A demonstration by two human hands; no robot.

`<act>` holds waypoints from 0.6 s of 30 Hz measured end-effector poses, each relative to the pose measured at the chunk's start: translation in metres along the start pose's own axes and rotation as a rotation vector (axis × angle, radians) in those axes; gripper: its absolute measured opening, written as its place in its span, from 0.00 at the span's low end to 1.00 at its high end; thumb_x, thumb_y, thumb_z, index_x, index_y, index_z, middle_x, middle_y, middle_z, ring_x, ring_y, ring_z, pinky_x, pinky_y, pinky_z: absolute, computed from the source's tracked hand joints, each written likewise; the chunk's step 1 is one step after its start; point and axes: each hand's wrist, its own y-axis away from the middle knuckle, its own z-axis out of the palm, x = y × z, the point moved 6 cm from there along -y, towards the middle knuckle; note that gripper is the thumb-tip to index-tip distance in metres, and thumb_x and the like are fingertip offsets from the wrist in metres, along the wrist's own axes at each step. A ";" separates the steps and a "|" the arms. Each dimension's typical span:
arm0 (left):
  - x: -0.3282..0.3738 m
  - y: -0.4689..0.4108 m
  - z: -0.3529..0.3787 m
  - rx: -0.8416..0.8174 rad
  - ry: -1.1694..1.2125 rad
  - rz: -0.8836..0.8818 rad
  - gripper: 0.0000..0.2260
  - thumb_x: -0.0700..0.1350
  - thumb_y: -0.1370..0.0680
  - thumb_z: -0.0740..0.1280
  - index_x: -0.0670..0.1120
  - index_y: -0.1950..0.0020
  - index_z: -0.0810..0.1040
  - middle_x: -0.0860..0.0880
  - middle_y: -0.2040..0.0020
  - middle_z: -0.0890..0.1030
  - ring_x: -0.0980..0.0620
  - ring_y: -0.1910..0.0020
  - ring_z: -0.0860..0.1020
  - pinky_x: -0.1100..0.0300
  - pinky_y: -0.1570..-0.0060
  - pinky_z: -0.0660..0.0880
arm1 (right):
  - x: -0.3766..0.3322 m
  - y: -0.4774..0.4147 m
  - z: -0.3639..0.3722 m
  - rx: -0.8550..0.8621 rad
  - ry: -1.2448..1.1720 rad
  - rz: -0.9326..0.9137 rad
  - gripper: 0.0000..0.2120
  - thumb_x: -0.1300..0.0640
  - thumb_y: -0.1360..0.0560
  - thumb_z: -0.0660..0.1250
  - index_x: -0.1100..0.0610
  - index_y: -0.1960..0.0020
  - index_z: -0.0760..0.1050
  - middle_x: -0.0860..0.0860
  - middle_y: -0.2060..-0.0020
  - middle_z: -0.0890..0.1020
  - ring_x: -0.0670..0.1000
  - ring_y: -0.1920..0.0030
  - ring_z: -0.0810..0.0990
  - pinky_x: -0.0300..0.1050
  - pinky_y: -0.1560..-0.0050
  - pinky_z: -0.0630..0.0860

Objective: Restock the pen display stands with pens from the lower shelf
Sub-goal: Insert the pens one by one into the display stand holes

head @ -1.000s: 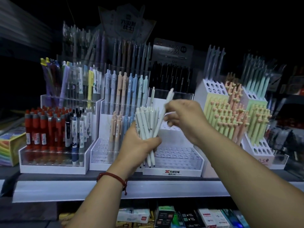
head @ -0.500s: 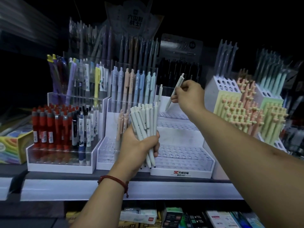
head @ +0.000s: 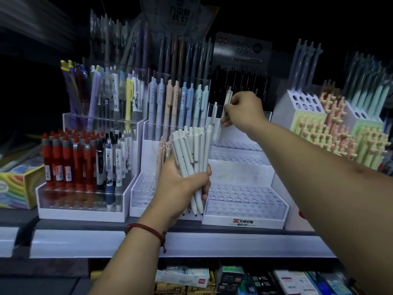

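The white pen (head: 227, 101) I'm placing is pinched in the fingers of my right hand (head: 244, 112). It points tip down, slightly tilted, over the top back tier of the white tiered stand (head: 240, 173). I can't tell whether its tip has found a hole. Just left of it on that same tier a second white pen (head: 214, 116) stands upright, the only one I can see seated in this stand. Every tier below shows rows of bare holes.

In front of the stand's left edge, my left hand (head: 180, 184) has its fingers wrapped round a thick bundle of white pens (head: 191, 150), tips down, ready to feed.

I'd judge this stand barely begun: one pen in, one going in, the bundle to follow. The holes look likely to outnumber what the bundle holds.

Left of the stand, the pastel pen stand (head: 148, 150) has empty front holes too. The red pen stand (head: 80, 215) beyond it looks well filled. Below the stand, under the shelf edge (head: 212, 241), boxes of stock (head: 182, 276) wait for further trips.
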 end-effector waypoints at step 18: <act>-0.001 0.002 0.000 0.032 -0.013 -0.003 0.14 0.35 0.33 0.69 0.33 0.49 0.76 0.39 0.65 0.77 0.42 0.69 0.74 0.51 0.66 0.76 | 0.019 0.022 0.020 -0.089 0.099 0.081 0.08 0.68 0.22 0.68 0.72 0.56 0.80 0.66 0.62 0.85 0.61 0.61 0.87 0.57 0.54 0.86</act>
